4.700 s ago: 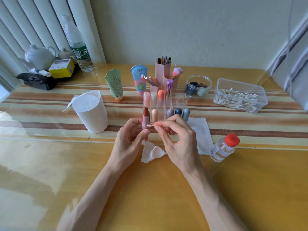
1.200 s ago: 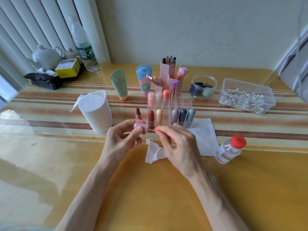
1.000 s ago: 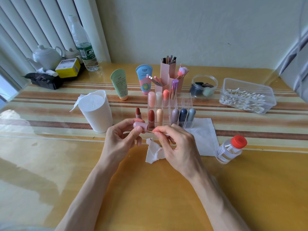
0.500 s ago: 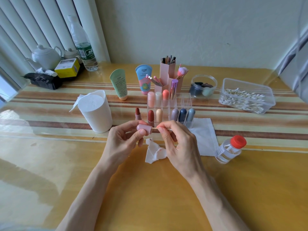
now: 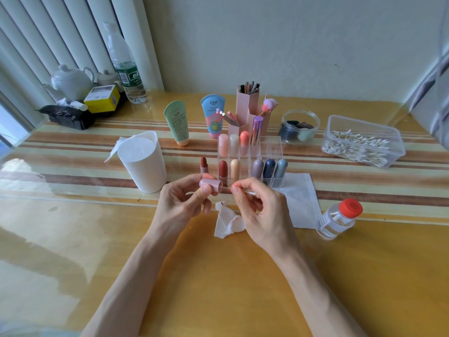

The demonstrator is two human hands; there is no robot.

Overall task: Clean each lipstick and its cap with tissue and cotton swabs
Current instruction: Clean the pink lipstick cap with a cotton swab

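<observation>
Two bare forearms reach in from the bottom edge over a glossy yellow tabletop (image 5: 116, 263). The left hand (image 5: 181, 205) has its grip closed around a pink lipstick cap (image 5: 211, 185), thumb and fingers curled on it, with the cap lying sideways and its open mouth facing right. The right hand (image 5: 257, 210) pinches a cotton swab (image 5: 248, 192) between thumb and fingertips. One end of the swab points at the cap's mouth, and its white tip shows on the other side of the fingers. Whether the swab end is inside the cap cannot be told.

Below and between the hands, a crumpled tissue (image 5: 227, 223) with red smears lies on the tabletop. To the right, partly behind the right hand, a flat tissue (image 5: 301, 200) is spread out, and a small clear bottle (image 5: 337, 218) with a red lid stands at its right edge.

Just behind the left hand, an uncapped red lipstick (image 5: 203, 164) stands upright, beside a clear organizer (image 5: 273, 145) holding capped lipsticks in its compartments. To the left stands a white tissue roll (image 5: 143, 161).

Farther back are a green tube (image 5: 177, 126), a blue tube (image 5: 213, 116), a pink brush holder (image 5: 247, 103), a round clear jar (image 5: 300, 126) and, at right, a clear box of cotton swabs (image 5: 363, 142). At far left, against the blinds, stand a water bottle (image 5: 125, 66), a white teapot (image 5: 71, 81) and a yellow box (image 5: 103, 98).
</observation>
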